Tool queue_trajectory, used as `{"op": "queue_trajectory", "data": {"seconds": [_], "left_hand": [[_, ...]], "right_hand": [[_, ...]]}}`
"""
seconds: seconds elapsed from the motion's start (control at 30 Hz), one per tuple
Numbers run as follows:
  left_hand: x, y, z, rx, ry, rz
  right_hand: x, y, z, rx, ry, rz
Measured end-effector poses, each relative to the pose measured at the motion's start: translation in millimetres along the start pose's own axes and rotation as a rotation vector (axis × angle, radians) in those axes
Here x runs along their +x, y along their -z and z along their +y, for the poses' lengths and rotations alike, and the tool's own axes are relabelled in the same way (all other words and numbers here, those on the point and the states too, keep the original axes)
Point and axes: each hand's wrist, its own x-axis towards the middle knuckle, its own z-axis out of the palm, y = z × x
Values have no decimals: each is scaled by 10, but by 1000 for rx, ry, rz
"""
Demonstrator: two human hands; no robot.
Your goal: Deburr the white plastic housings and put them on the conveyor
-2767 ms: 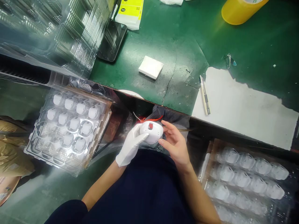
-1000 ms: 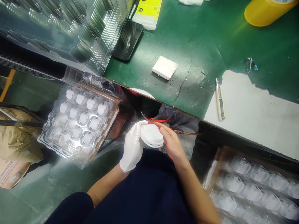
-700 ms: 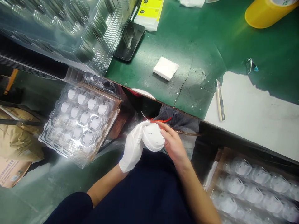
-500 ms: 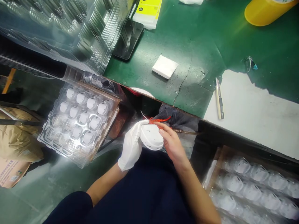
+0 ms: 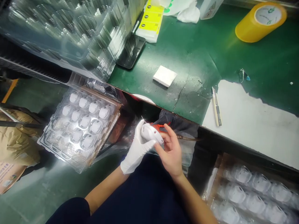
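White housing held in both hands below the bench edge

The gloved left hand [image 5: 137, 147] grips the white housing [image 5: 151, 133], tilted, from one side; the bare right hand [image 5: 171, 149] has its fingers curled against the other side. An orange-red thing [image 5: 161, 126] shows just behind it. On the green bench [image 5: 198, 40] lie a white block [image 5: 164, 76] and a cutter knife [image 5: 216, 107].

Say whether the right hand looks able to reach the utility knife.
Probably yes: the utility knife lies uncovered, partly on the white sheet, though the right hand is at the white housing.
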Motion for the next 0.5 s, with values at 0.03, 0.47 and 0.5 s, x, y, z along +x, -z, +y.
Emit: {"op": "queue_trajectory", "data": {"seconds": [0.03,0.47,0.5], "left_hand": [[-8,-4,-4,-47,42,-16],[3,1879,451,-151,-177,557],[-35,2134,575,-150,-203,600]], "right_hand": [[-28,-13,18,-38,-4,-47],[196,95,144,-347,-119,-253],[229,141,121,-380,-123,-229]]}}
